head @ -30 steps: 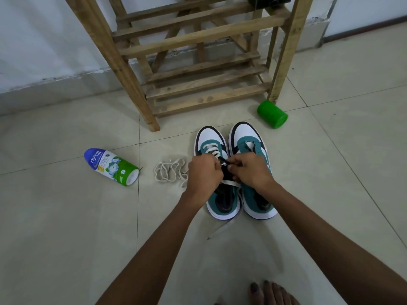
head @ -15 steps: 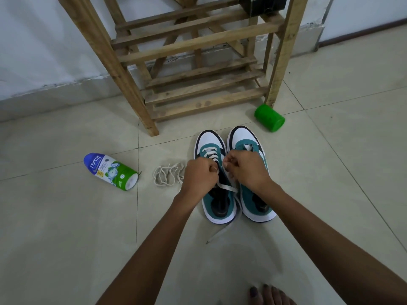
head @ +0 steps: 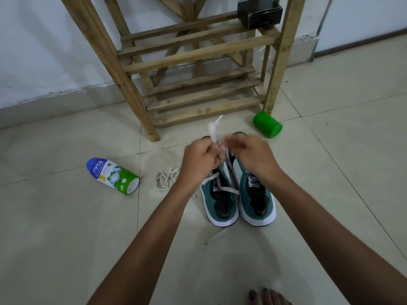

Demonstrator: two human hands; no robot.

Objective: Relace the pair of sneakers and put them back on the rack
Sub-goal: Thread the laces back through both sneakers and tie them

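white flat lace (head: 214, 128), soft and limp, likely light; its end flicks up above the left hand (head: 199, 160), which pinches it. best held near the stiff tip for threading. right hand (head: 253, 157) is blurred, fingers curled close by; whether it grips the lace cannot be told. teal sneakers (head: 240, 194) stand side by side on floor tiles (head: 66, 227) before the wooden rack (head: 198, 53). spare lace (head: 165, 179) lies just left. bottle (head: 112, 176) reads "nycil"; a tongue label is too blurred to read.
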